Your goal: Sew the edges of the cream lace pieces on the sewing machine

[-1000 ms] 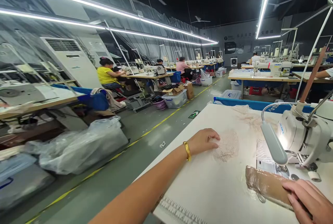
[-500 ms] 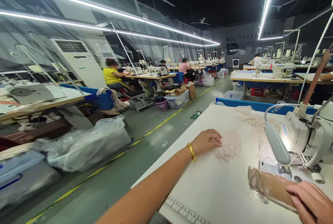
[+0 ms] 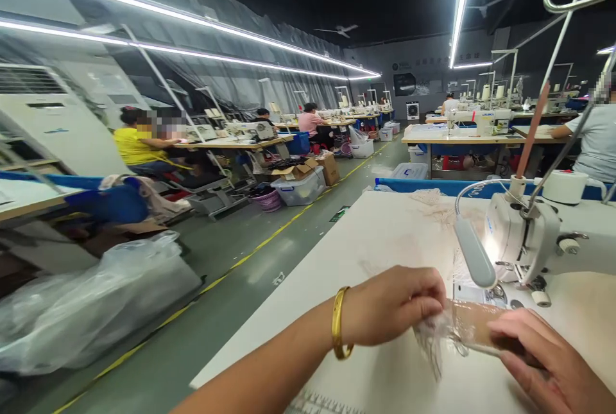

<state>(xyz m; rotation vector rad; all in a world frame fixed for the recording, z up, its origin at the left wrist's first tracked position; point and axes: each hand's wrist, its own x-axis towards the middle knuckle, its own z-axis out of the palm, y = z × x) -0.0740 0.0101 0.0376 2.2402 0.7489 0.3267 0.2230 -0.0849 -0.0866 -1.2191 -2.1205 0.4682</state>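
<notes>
My left hand (image 3: pixel 402 305), with a gold bangle at the wrist, pinches a thin pale lace piece (image 3: pixel 430 343) that hangs over the white table. Close to its right, my right hand (image 3: pixel 539 343) grips a flat brown piece (image 3: pixel 474 321) with a shiny, clear-looking covering. The lace is beside the left end of the brown piece; whether they touch is unclear. Just behind the brown piece stands the white sewing machine (image 3: pixel 510 234), its lamp lit over the needle area. More pale lace (image 3: pixel 428 199) lies at the table's far edge.
The white table (image 3: pixel 346 273) has a printed ruler scale at its near edge. A grey lamp head (image 3: pixel 474 253) hangs left of the machine. A blue cloth trough (image 3: pixel 399 186) runs behind. Across the aisle are a plastic bag (image 3: pixel 106 298) and people at machines.
My left hand has moved right and nearer, and the lace has lifted off the table with it. My right hand still holds the brown piece. The view has turned right.
</notes>
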